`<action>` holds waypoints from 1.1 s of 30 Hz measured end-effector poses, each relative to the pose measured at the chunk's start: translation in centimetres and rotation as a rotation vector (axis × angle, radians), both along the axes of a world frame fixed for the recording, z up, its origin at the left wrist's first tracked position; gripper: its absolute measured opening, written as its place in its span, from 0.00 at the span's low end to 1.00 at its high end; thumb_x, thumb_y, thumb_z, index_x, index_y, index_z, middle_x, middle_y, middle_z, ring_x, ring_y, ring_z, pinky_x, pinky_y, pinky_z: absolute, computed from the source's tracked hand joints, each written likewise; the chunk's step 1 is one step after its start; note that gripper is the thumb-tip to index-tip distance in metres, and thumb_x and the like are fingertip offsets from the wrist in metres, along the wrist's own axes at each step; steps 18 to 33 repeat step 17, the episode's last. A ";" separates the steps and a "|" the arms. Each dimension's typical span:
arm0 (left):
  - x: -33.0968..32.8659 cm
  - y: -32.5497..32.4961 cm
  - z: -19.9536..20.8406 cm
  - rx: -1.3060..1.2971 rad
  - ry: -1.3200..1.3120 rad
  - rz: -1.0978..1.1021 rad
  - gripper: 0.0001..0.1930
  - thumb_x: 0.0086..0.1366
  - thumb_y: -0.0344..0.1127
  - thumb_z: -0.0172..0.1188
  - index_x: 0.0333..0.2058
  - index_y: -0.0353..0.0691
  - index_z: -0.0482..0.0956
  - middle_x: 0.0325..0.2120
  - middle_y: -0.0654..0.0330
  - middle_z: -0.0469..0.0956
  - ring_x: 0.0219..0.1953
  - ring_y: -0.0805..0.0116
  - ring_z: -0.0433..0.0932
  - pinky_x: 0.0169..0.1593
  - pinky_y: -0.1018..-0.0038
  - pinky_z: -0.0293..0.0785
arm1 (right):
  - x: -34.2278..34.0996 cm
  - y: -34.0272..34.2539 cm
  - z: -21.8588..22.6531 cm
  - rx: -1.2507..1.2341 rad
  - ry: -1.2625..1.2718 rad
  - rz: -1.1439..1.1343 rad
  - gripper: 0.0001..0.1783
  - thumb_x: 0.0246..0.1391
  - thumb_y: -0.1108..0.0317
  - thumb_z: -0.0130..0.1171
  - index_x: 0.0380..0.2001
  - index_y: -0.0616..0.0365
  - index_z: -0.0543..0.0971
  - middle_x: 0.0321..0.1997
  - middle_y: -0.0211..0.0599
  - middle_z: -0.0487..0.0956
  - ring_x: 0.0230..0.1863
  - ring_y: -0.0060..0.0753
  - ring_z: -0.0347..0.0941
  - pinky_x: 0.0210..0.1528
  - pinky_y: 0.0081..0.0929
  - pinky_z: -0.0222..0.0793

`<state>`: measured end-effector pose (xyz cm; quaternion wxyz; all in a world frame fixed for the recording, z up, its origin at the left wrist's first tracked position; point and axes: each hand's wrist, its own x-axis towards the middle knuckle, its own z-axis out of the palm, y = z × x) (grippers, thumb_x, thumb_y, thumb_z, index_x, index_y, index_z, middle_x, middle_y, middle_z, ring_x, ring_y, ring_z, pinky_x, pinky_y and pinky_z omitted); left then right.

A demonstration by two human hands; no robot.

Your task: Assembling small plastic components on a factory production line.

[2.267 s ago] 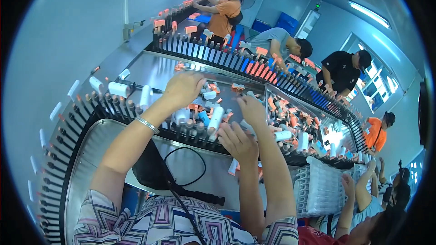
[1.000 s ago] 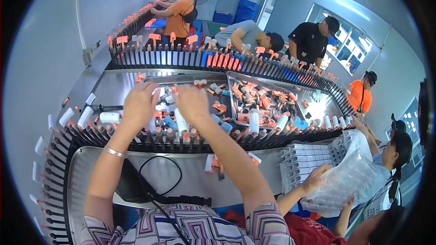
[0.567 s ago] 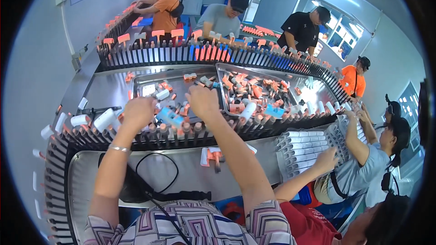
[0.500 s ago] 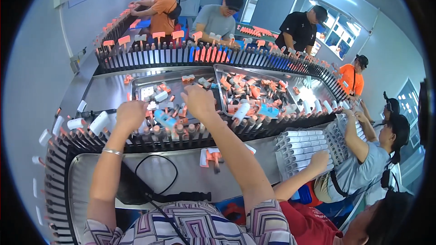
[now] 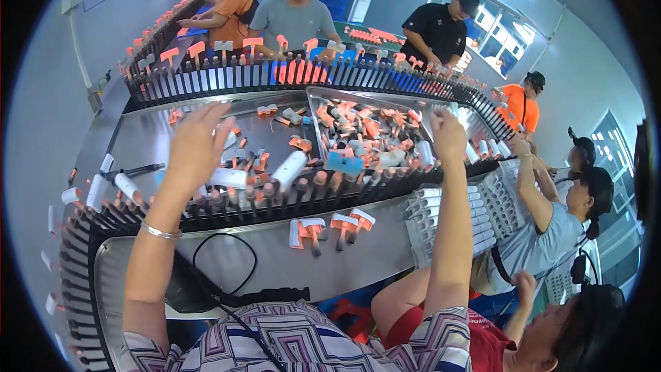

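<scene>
My left hand (image 5: 197,146) is raised over the left steel tray (image 5: 237,105), fingers stretched and apart, with nothing seen in it. Over the right side of the right steel tray (image 5: 310,124) is my right hand (image 5: 449,136). Its fingers are curled inward, and whatever they may hold is hidden. Loose orange, white and grey plastic pieces (image 5: 372,127) lie heaped in that tray. In front runs a row of black upright holders (image 5: 303,196) with pinkish tips. A white rounded piece (image 5: 289,170) and a blue piece (image 5: 344,162) sit at its top, near neither hand's fingers.
Orange T-shaped pieces with white tops (image 5: 310,231) rest on the steel ledge (image 5: 255,262) beside a black cable (image 5: 256,265). Stacked white tubes (image 5: 447,217) stand at the right. A person in red (image 5: 482,337) sits close by; several others work around the curved line.
My right hand has swung from the left tray to the far right. My left hand has lifted and its fingers have spread. The neighbour's arm has drawn back from the white tubes.
</scene>
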<state>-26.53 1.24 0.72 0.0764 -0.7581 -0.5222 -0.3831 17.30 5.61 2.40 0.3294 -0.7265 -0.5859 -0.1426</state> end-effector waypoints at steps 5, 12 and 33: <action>5.4 3.5 -4.1 -0.141 0.051 -0.113 0.21 0.66 0.47 0.48 0.47 0.33 0.72 0.46 0.45 0.74 0.49 0.48 0.72 0.53 0.61 0.66 | 9.7 -2.3 -7.1 -0.308 -0.175 -0.079 0.13 0.50 0.57 0.56 0.29 0.54 0.82 0.25 0.46 0.79 0.30 0.48 0.77 0.35 0.40 0.71; 3.8 4.7 -7.3 -0.522 0.129 0.000 0.21 0.68 0.48 0.40 0.50 0.42 0.70 0.37 0.47 0.77 0.41 0.46 0.75 0.45 0.56 0.70 | 0.7 -7.5 -25.4 0.444 2.105 0.765 0.10 0.48 0.70 0.57 0.35 0.59 0.76 0.31 0.41 0.79 0.29 0.36 0.76 0.33 0.35 0.73; 3.8 4.0 -7.8 -0.227 0.116 0.061 0.14 0.62 0.37 0.54 0.44 0.37 0.76 0.39 0.47 0.77 0.42 0.48 0.75 0.45 0.59 0.71 | -9.5 -7.7 -20.7 0.164 1.743 0.390 0.22 0.44 0.60 0.69 0.38 0.57 0.70 0.33 0.29 0.69 0.35 0.20 0.67 0.35 0.21 0.66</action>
